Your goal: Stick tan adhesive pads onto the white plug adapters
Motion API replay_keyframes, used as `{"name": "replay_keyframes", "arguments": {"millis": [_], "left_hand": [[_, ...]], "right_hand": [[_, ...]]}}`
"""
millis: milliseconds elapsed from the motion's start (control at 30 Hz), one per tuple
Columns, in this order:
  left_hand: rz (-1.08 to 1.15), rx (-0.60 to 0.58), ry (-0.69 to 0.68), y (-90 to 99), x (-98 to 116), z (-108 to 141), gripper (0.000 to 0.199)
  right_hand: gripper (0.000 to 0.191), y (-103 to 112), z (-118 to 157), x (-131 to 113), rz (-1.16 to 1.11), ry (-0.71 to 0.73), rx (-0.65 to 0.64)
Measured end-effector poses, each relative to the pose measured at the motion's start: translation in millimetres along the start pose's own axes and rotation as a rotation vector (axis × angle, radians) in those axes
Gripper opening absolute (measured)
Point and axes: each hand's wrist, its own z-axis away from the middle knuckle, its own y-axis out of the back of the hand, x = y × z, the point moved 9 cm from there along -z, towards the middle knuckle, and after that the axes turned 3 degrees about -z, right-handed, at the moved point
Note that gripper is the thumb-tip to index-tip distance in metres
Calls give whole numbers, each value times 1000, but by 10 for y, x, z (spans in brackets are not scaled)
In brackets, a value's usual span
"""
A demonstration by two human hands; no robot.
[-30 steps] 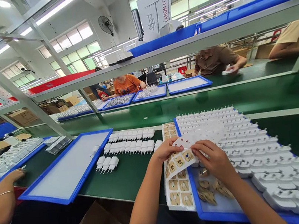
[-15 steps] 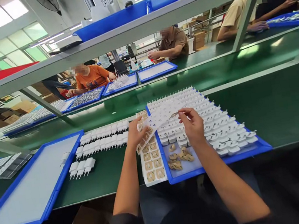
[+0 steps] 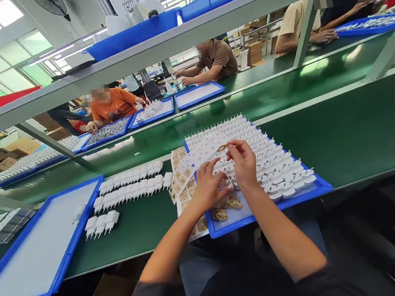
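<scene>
My right hand point(image 3: 243, 161) pinches a small brown sticker point(image 3: 222, 147) above a blue-rimmed tray point(image 3: 267, 215) filled with rows of white plug housings point(image 3: 283, 174). My left hand point(image 3: 208, 184) hovers over the tray's left edge, fingers spread and curved, holding nothing. A sheet of brown stickers point(image 3: 181, 177) lies slanted beyond it, across the tray's corner and another sticker sheet point(image 3: 199, 227). Below my left hand, loose brown pieces point(image 3: 232, 203) rest in the tray's near corner.
Several white plug housings point(image 3: 129, 190) stand in rows left of the sticker sheets. Farther left is a blue-rimmed tray point(image 3: 44, 240) with one white piece. A shelf beam point(image 3: 132, 61) crosses above the bench; people sit at the far side.
My left hand has let go of the slanted sticker sheet and moved right, toward my right hand. The brown sticker in my right hand is now clear of the sheet. The view has shifted slightly.
</scene>
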Motion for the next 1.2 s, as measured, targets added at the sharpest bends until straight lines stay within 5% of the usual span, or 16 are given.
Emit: {"name": "replay_keyframes", "arguments": {"millis": [100,167,267,400,500,600,733,933,1033,1200], "left_hand": [[345,182,202,401,-274,302,28],[673,317,412,483,-522,623,36],[1158,547,681,331,-742,1142,50],[1457,749,800,124,-684,1547,52],[1512,771,792,80,-553,1651,48],[1506,745,746,67,-441,1691,52],[1400,585,676,8,-322,1683,62],[1314,313,570,-113,-146,1624,45],[1240,334,578,-102,-153,1656,34],[878,417,545,97,-171,1717,48]], "right_hand": [[18,-48,20,-21,-12,-11,-39],[17,-114,30,-31,-24,-25,-96],[14,-287,89,-40,-25,-72,-259],[12,-556,462,-73,-15,-217,-585],[11,-676,1029,-165,-13,-329,-856],[8,-651,1512,-310,-49,-337,-973],[3,-474,1659,-370,-28,-265,-869],[4,-202,1587,-185,18,-315,-747],[3,-74,1627,-95,8,-393,-674],[3,-27,1686,-122,-13,-439,-646]]}}
